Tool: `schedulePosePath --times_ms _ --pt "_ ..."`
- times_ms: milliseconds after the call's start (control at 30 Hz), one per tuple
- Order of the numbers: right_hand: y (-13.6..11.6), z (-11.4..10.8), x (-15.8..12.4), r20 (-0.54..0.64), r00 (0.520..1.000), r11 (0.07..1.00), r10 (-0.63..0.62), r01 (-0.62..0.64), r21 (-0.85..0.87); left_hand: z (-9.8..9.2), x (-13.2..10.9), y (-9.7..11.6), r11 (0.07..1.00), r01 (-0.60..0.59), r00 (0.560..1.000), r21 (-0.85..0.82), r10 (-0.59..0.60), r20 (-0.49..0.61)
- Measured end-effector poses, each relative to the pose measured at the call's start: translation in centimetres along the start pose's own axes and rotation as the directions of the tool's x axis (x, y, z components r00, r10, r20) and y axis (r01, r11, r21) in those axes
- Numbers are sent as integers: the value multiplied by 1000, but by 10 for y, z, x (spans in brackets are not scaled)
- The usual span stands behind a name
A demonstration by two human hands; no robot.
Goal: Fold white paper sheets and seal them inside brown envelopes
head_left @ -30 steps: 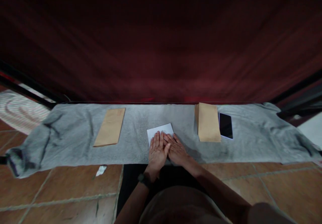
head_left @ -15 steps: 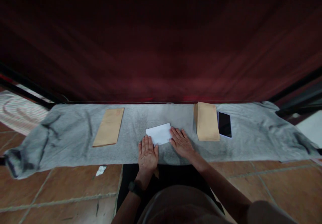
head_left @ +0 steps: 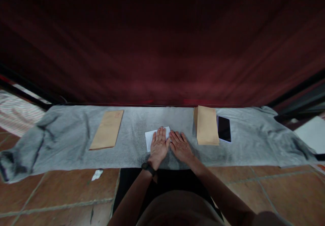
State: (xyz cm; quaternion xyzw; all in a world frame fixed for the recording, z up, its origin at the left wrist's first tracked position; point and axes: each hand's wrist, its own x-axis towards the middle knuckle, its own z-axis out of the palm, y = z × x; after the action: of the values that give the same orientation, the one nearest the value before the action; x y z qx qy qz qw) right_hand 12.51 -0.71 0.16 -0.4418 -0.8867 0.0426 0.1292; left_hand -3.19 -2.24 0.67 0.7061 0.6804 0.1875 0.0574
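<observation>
A white sheet of paper (head_left: 149, 141) lies slightly turned on the grey cloth in front of me. Across its middle and right part rests my left hand (head_left: 159, 146), flat with fingers stretched out, hiding much of the sheet. My right hand (head_left: 180, 147) lies flat at the sheet's right edge, its fingers a little apart and the fingertips close to the left hand. Neither hand grips anything. A dark watch (head_left: 148, 167) is on my left wrist.
Grey cloth (head_left: 137, 158) covers the narrow bench. A brown envelope (head_left: 107, 129) lies to the left. A stack of brown envelopes (head_left: 207, 126) and a phone (head_left: 224, 129) lie to the right. Behind hangs a dark red curtain (head_left: 162, 67). A white scrap (head_left: 97, 174) is on the tiled floor.
My left hand has moved right and forward from the paper's lower left corner onto its middle. The right hand stays at the right edge. The whole view has shifted slightly.
</observation>
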Motion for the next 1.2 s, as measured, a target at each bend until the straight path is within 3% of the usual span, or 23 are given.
schedulePosePath --times_ms 300,400,633,800,1033,1200 --pt "-5 0 4 8 999 998 44 -44 33 -13 -34 -42 987 152 982 45 -145 -121" --pt "-20 -1 17 -5 999 995 54 -53 80 -16 -37 -44 984 167 980 55 -160 -115" --pt "-50 14 50 10 997 986 -79 77 148 -19 -37 -41 986 143 987 90 -135 -91" --pt "-35 21 47 -24 999 996 -48 50 75 -18 -37 -43 986 155 983 61 -148 -108" --pt "-1 15 34 -35 998 998 61 -61 11 -20 -38 -41 984 180 972 -13 -180 -152" --pt "2 5 28 -50 987 988 151 -151 21 -26 -41 -48 965 214 952 -153 -241 -187"
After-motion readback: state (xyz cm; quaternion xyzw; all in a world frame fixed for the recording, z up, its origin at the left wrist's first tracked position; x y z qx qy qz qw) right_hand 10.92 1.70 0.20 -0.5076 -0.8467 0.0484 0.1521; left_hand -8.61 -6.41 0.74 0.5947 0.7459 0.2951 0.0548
